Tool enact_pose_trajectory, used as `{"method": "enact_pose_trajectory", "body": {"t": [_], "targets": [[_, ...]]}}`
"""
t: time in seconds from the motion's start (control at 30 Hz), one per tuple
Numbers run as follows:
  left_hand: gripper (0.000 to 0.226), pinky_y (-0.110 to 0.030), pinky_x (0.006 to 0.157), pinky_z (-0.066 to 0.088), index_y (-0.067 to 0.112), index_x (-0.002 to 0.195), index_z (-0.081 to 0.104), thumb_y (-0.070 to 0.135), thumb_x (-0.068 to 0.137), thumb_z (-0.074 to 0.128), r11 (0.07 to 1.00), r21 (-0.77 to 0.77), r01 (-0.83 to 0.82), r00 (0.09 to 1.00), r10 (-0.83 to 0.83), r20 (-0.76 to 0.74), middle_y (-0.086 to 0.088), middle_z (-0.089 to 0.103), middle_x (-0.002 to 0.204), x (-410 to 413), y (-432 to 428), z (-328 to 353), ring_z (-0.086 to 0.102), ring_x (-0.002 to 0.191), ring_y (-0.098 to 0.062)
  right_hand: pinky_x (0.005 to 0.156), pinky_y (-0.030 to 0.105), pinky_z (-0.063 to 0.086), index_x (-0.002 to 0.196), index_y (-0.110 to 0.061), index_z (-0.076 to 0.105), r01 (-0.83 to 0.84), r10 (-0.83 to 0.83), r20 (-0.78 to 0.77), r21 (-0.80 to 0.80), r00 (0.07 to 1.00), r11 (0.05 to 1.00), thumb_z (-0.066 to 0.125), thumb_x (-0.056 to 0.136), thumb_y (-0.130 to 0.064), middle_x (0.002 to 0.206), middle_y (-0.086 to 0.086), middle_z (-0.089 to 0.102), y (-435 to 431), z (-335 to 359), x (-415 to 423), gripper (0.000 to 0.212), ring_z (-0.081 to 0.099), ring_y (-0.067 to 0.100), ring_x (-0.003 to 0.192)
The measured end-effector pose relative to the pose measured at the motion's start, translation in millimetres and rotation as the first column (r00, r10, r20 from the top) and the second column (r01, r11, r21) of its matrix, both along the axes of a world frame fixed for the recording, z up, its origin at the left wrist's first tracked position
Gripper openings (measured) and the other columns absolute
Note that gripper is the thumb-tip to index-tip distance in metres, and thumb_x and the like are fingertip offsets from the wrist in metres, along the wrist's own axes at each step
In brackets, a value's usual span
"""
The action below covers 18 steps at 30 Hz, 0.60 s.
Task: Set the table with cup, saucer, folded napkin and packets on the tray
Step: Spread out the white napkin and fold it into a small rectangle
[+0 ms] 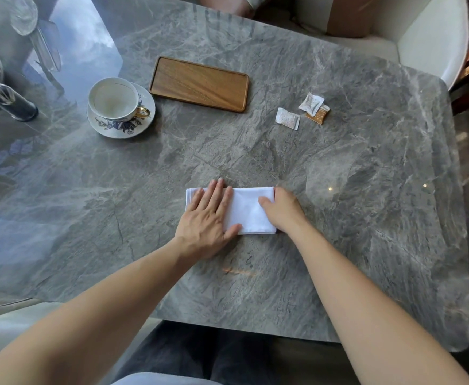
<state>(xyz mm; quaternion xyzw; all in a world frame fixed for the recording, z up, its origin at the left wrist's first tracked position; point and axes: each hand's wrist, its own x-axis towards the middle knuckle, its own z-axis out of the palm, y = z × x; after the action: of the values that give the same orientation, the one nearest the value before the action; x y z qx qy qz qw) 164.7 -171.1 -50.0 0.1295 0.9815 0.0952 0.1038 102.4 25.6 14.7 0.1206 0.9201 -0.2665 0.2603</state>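
A white napkin [245, 211], folded into a rectangle, lies flat on the grey marble table near me. My left hand [207, 218] presses flat on its left half, fingers spread. My right hand [281, 208] rests on its right edge with the fingers curled around the fold. Far left, a white cup [114, 98] with a gold handle stands on a floral saucer [122, 126]. Beside it lies a bare wooden tray [200, 83]. To the right of the tray, three small packets lie loose on the table: two white [287, 118] [311, 102] and one brown [319, 115].
A dark-capped glass jar [12, 102] and a clear glass vessel [37, 31] stand at the far left. A white chair [433, 43] sits beyond the table's far right corner. The table's near edge [241, 327] runs just above my lap.
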Motion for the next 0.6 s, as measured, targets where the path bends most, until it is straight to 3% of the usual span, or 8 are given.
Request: {"method": "enact_pose_trajectory", "body": {"t": [0.07, 0.2, 0.3, 0.43, 0.53, 0.6], "targets": [[0.091, -0.043, 0.129, -0.001, 0.015, 0.164, 0.003, 0.074, 0.097, 0.018, 1.0, 0.011, 0.005, 1.0, -0.005, 0.004, -0.009, -0.005, 0.171, 1, 0, 0, -0.009, 0.159, -0.022, 0.087, 0.038, 0.046, 0.115, 0.0, 0.058, -0.065, 0.061, 0.057, 0.068, 0.997, 0.996, 0.048, 0.099, -0.033, 0.124, 0.024, 0.062, 1, 1, 7, 0.038, 0.059, 0.038, 0.114], [0.089, -0.044, 0.129, -0.002, 0.015, 0.164, 0.0, 0.072, 0.098, 0.017, 0.999, 0.033, 0.021, 0.999, -0.023, 0.043, -0.007, -0.01, 0.171, -1, -2, 5, -0.014, 0.158, -0.021, 0.078, 0.039, 0.042, 0.103, -0.003, 0.05, -0.049, 0.052, -0.028, 0.082, 0.998, 0.995, 0.048, 0.101, -0.033, 0.118, 0.026, 0.062, -2, 9, 21, 0.03, 0.059, 0.041, 0.108], [0.079, -0.042, 0.129, -0.002, 0.012, 0.164, 0.008, 0.061, 0.103, 0.019, 0.998, 0.054, 0.024, 1.0, -0.024, -0.005, -0.004, -0.003, 0.172, 5, -11, 9, -0.01, 0.159, -0.019, 0.074, 0.041, 0.046, 0.093, -0.011, 0.041, -0.027, 0.034, -0.117, 0.058, 0.993, 0.998, 0.05, 0.1, -0.031, 0.106, 0.027, 0.064, -12, 20, 27, 0.023, 0.061, 0.043, 0.097], [0.069, -0.043, 0.129, 0.004, 0.008, 0.163, 0.014, 0.045, 0.106, 0.024, 0.99, 0.062, -0.128, 0.99, 0.131, -0.059, -0.006, 0.007, 0.172, 21, -33, 11, -0.001, 0.159, -0.02, 0.07, 0.042, 0.048, 0.094, -0.011, 0.042, 0.008, -0.014, -0.2, -0.029, 0.98, 1.0, 0.053, 0.096, -0.028, 0.096, 0.021, 0.066, -33, 35, 35, 0.02, 0.061, 0.041, 0.087], [0.066, -0.042, 0.129, 0.007, 0.008, 0.163, 0.014, 0.04, 0.106, 0.025, 0.978, 0.094, -0.184, 0.981, 0.189, -0.04, -0.007, 0.007, 0.171, 32, -44, 10, 0.0, 0.159, -0.02, 0.065, 0.037, 0.043, 0.098, -0.014, 0.044, -0.025, -0.001, -0.253, -0.099, 0.968, 0.995, 0.057, 0.09, -0.024, 0.097, 0.019, 0.067, -58, 42, 41, 0.019, 0.062, 0.04, 0.085], [0.065, -0.041, 0.129, 0.009, 0.007, 0.163, 0.017, 0.037, 0.106, 0.024, 0.974, 0.133, -0.181, 0.982, 0.186, -0.023, -0.008, 0.008, 0.171, 37, -49, 11, 0.003, 0.159, -0.02, 0.068, 0.038, 0.047, 0.106, -0.014, 0.047, -0.058, 0.016, -0.279, -0.14, 0.96, 0.988, 0.058, 0.089, -0.023, 0.101, 0.018, 0.069, -77, 43, 46, 0.023, 0.064, 0.039, 0.089]]}}
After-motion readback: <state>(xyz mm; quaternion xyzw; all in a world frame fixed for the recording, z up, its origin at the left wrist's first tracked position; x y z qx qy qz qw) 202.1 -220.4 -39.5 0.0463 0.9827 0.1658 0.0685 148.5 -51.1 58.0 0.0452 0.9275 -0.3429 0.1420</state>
